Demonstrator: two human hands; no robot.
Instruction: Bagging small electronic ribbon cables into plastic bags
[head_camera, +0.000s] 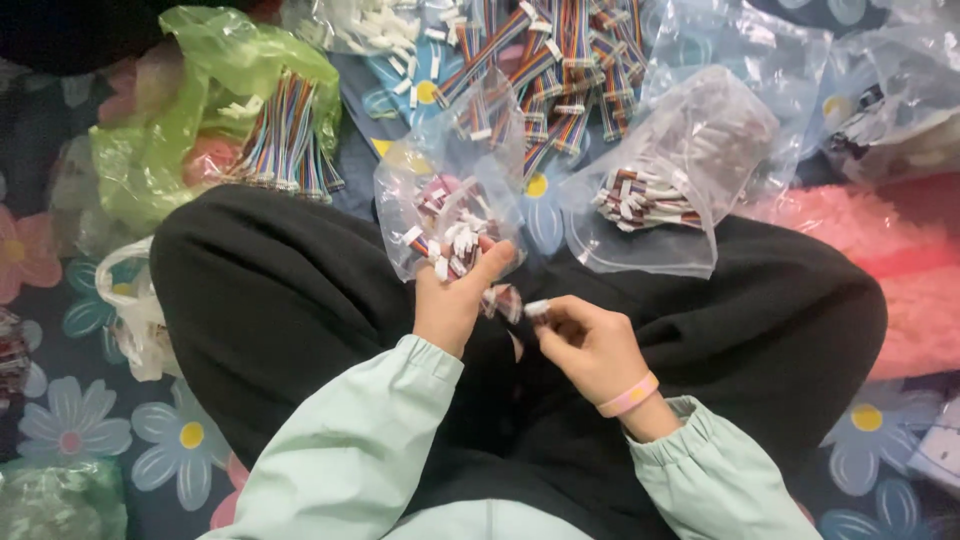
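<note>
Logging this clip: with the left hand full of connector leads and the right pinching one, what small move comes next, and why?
Probably the right hand carries its pinched white connector across to the bundle of leads in the left hand. The connector's tip already points that way, close beside the bundle, and the left hand sits at the mouth of the clear bag.

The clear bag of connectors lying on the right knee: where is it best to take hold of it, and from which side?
Grip the clear bag at its empty far end, coming from above: the wire connectors sit bunched at the near end, so they stay inside.
</note>
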